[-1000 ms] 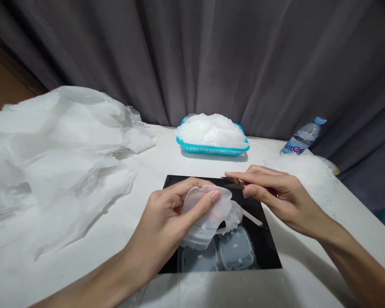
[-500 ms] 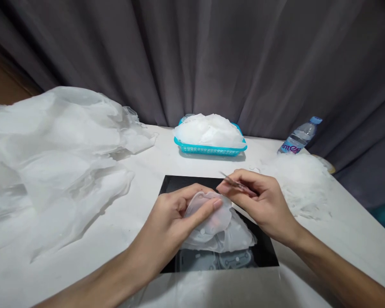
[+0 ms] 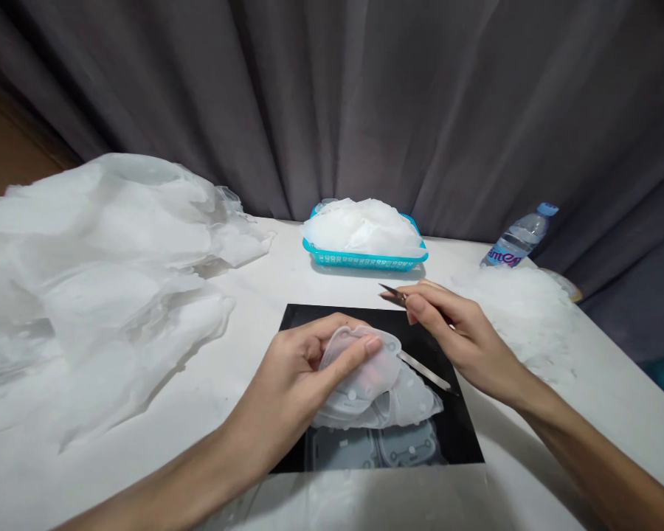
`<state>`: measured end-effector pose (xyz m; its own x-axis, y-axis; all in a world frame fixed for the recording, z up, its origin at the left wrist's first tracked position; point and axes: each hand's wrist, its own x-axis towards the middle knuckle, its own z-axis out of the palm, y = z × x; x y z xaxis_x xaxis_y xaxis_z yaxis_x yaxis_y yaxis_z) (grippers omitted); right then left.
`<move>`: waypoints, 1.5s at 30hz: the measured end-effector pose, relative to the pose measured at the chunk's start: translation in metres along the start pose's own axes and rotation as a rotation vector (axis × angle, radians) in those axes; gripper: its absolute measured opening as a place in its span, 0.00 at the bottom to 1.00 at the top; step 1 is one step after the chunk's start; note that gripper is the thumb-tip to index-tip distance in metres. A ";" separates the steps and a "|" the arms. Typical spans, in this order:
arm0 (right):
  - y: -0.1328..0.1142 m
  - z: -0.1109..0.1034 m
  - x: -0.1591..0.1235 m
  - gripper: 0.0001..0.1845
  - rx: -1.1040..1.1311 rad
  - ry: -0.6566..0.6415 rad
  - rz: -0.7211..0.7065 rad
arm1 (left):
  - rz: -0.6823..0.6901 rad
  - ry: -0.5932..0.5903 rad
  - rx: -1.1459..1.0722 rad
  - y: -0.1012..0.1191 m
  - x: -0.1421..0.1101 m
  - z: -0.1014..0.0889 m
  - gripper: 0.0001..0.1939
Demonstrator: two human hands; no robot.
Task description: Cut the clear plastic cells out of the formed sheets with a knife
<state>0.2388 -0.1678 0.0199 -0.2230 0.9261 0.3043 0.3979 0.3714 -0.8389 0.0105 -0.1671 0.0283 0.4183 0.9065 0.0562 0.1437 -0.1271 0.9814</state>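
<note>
My left hand (image 3: 315,369) pinches a translucent, milky plastic sheet (image 3: 359,380) between thumb and fingers. The sheet has a rounded raised edge and small round marks, and its folded lower part spreads over a black board (image 3: 465,442). My right hand (image 3: 459,332) is closed around small snips (image 3: 395,295), with their dark pointed blades slightly apart and aimed left. The blades sit above and to the right of the sheet, not touching it. My palm and fingers hide the handles. A narrow white strip (image 3: 426,371) shows on the board beside the sheet's right edge.
A large heap of translucent sheets (image 3: 122,236) covers the table's left side. At the back stands a turquoise basket (image 3: 370,262) piled with white pieces (image 3: 365,225). On the right are a tilted-looking water bottle (image 3: 517,240) and a pile of white scraps (image 3: 531,317). A grey curtain (image 3: 332,96) hangs behind.
My right hand has moved right with the snips, away from the sheet, and the blades now show apart. The white strip on the board has come into clearer view. My left hand keeps its hold.
</note>
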 end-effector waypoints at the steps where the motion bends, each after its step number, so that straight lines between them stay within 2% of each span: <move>1: -0.006 -0.001 -0.002 0.16 0.018 -0.017 -0.025 | -0.001 0.007 -0.009 0.001 0.000 -0.001 0.11; 4: -0.015 -0.003 -0.007 0.15 0.032 -0.037 -0.089 | 0.009 0.030 -0.001 0.002 0.001 -0.002 0.11; 11: -0.007 -0.004 -0.007 0.13 -0.016 -0.049 -0.223 | 0.032 0.047 0.010 0.004 -0.002 -0.004 0.10; 16: -0.010 -0.006 -0.006 0.15 -0.037 -0.110 -0.219 | 0.073 0.068 0.071 0.003 -0.002 -0.004 0.10; 45: -0.008 0.003 -0.008 0.17 -0.073 -0.089 -0.252 | 0.075 0.056 0.068 0.004 -0.003 -0.001 0.09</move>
<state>0.2346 -0.1779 0.0226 -0.3990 0.7954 0.4562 0.3824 0.5965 -0.7057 0.0087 -0.1692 0.0322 0.3799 0.9142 0.1414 0.1752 -0.2212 0.9594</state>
